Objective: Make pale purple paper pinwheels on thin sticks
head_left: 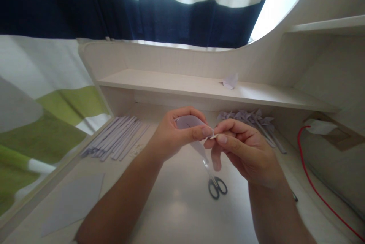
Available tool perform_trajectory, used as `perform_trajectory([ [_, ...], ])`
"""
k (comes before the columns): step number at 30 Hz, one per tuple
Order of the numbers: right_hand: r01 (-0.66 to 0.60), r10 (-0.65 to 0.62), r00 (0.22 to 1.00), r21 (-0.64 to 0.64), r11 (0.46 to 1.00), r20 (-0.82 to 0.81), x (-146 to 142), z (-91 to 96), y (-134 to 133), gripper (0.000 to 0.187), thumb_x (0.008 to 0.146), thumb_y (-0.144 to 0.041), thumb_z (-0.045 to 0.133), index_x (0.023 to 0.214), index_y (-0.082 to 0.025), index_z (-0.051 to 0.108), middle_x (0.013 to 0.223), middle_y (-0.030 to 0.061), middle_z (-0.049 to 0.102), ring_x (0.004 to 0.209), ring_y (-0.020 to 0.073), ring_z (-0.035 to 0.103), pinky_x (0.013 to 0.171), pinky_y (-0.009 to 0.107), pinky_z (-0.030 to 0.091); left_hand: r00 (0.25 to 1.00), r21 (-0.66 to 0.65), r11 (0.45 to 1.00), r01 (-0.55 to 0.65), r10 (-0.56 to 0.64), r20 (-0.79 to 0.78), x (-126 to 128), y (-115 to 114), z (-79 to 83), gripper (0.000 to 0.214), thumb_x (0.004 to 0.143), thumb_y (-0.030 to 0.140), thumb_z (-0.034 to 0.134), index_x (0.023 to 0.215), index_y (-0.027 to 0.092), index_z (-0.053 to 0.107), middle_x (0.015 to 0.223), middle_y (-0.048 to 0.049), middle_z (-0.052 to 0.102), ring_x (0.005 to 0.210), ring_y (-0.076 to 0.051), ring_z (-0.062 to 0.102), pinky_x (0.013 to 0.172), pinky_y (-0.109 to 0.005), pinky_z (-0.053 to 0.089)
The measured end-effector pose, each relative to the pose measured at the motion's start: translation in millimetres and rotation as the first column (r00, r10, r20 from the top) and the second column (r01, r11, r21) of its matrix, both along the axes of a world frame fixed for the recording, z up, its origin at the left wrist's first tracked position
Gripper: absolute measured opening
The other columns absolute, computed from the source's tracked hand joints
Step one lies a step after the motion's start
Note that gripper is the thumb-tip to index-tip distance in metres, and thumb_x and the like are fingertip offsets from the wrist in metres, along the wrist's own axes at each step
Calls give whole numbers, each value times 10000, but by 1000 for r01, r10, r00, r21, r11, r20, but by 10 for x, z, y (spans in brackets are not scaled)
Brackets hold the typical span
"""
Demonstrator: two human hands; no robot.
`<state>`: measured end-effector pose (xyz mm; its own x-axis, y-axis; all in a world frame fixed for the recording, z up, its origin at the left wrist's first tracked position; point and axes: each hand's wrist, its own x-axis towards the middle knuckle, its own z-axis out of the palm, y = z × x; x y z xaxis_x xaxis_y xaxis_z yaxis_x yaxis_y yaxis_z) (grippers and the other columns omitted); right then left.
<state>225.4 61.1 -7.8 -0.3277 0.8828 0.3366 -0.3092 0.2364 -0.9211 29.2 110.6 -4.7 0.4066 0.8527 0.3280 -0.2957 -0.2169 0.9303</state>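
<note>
My left hand is closed around a curled sheet of pale lilac paper, thumb on top near its gathered tip. Close against it, my right hand pinches a small whitish piece at that tip between thumb and forefinger; its exact kind is too small to tell. The hands almost meet over the middle of the desk. Below them lies a pair of scissors with dark handles, its blades partly hidden by the paper.
Several lilac paper strips lie on the left, beside small pale bits and a flat sheet. Folded paper pinwheel-like pieces on sticks lie back right. A folded paper piece sits on the shelf. A red cable runs down the right.
</note>
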Motion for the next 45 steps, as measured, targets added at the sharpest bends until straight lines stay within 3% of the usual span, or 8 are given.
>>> perform_trajectory([
  [7,110,-107,993,77,991,-39,1,22,-21,35,951,-213,792,983,-208,780,871,22,840,556,127,734,521,249,616,999,-23,1000,-1,2,38,-21,-9,4,263,686,315,963,806,204,757,645,24,675,563,-105,566,522,-217,420],
  [17,337,-341,940,191,922,-13,-84,-4,-71,57,935,-185,798,980,-213,779,876,20,846,574,150,740,561,302,643,998,-36,999,-32,34,47,-26,-22,10,263,695,321,957,776,204,735,636,19,670,549,-111,569,502,-223,427],
  [45,479,-497,868,270,836,1,-170,35,-201,116,918,-129,810,977,-229,801,856,21,849,622,164,762,591,302,633,985,-11,999,32,-30,172,4,-49,0,159,773,222,911,782,194,755,688,23,726,569,-84,624,524,-172,473],
])
